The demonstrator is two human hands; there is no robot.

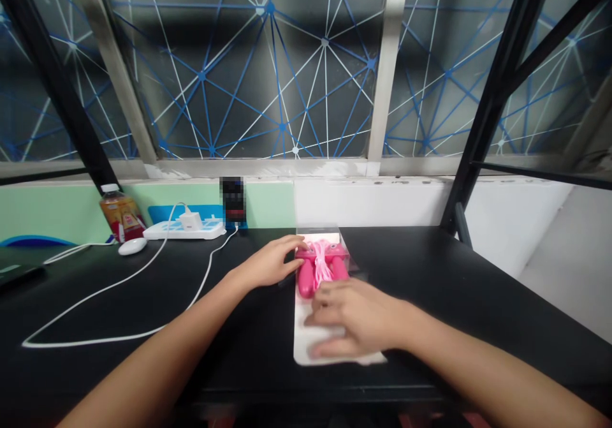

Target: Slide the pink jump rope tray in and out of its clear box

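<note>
A pink skipping rope [322, 263] with two pink handles and a pale pink bundled cord lies on a white backing card [306, 345] on the black desk. Clear plastic shows around its upper end. My left hand [271, 261] is at the upper left side of the rope, fingertips on its pink edge and thumb beside it, closed against it. Over the lower part of the card is my right hand [356, 318], blurred, with fingers apart and nothing seen in them. It hides the lower end of the right handle and part of the card.
At the back left stand a bottle [120, 214], a white power strip [205, 229] with a plugged-in charger [190, 221], and a blurred-out dark device [233, 201]. A white mouse [132, 246] lies nearby. A white cable [95, 343] loops across the desk [411, 275]. Black frame posts rise on both sides.
</note>
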